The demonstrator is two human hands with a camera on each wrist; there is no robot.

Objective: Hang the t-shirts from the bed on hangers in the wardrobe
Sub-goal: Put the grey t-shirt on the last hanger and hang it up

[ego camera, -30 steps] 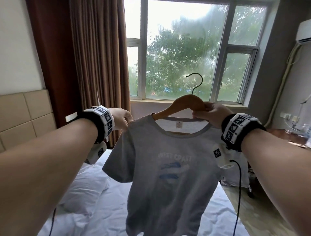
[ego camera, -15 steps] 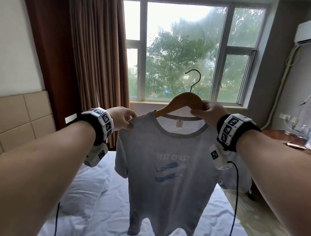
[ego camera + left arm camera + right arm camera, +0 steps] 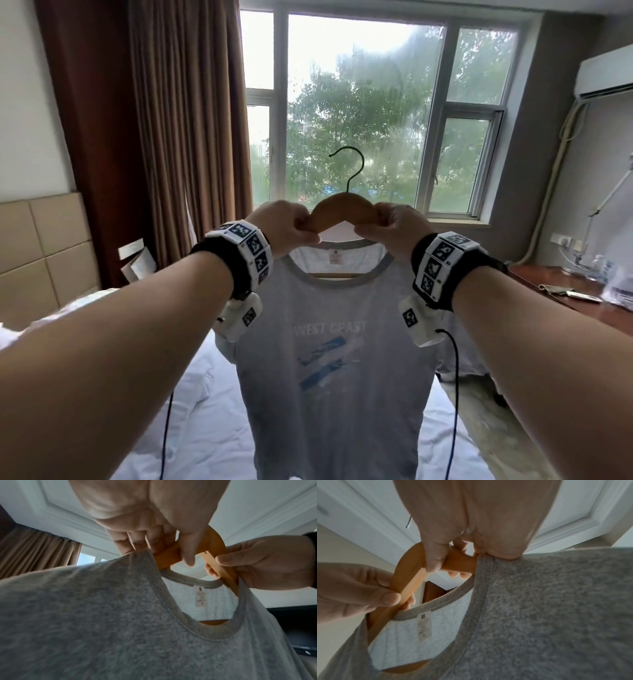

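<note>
A grey t-shirt with a blue print hangs on a wooden hanger held up in front of the window. Both shoulders sit on the hanger arms. My left hand pinches the hanger's left arm just beside the collar, thumb in front. My right hand pinches the right arm the same way. In the left wrist view the left hand grips the hanger above the t-shirt collar. In the right wrist view the right hand grips the hanger at the t-shirt neckline. The dark metal hook points up.
The bed with white sheets lies below the shirt. Brown curtains hang at the left, a padded headboard at far left. A wooden desk with small items stands at the right. No wardrobe is in view.
My left hand has let go of the shirt's shoulder and moved inward onto the hanger's left arm. The hanger now sits level and centred, with the shirt hanging straight.
</note>
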